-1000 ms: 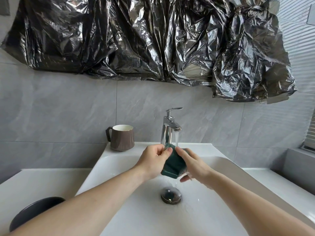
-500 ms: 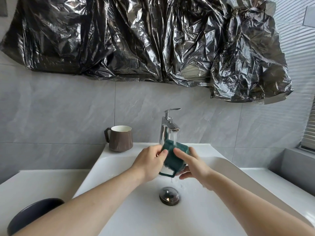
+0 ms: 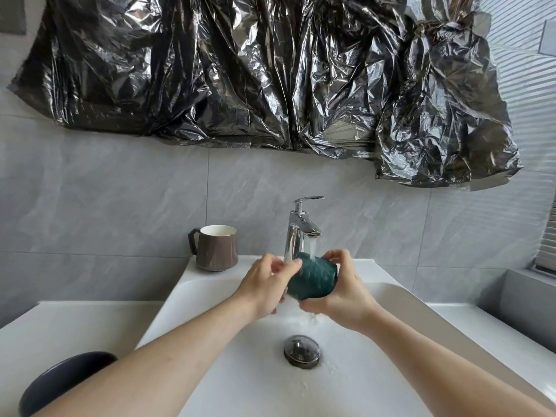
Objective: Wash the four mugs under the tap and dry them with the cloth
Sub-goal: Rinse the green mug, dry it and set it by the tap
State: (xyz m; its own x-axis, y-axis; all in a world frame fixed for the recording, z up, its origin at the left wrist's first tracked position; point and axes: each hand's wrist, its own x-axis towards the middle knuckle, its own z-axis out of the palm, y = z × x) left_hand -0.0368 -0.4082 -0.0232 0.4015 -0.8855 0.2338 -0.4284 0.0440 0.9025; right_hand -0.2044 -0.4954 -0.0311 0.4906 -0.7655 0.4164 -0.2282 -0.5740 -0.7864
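the green mug is held on its side between both hands above the sink basin, directly under the running stream from the tap. the left hand is closed on the mug at its 9 o'clock end, fingertips curled over the edge. the right hand is wrapped round the 3 o'clock end, thumb beneath and fingers arched over the top. the mug's handle and mouth are hidden by the hands, and which end faces which way cannot be told. water is seen fanning over the mug's upper side and dripping below it toward the drain plug, which lies at 6 o'clock from the mug.

no brand, label or writing can be read on any item.

open basin is left at 6 o'clock below the hands and along both forearms. a brown mug is stood upright on the sink's back ledge at 10 o'clock from the hands, well apart from them, handle to 9 o'clock. a dark rounded object at 8 o'clock is partly covered by the left forearm and cannot be identified. crumpled black plastic sheeting is hung across the tiled wall at 12 o'clock, cut off at the top edge.
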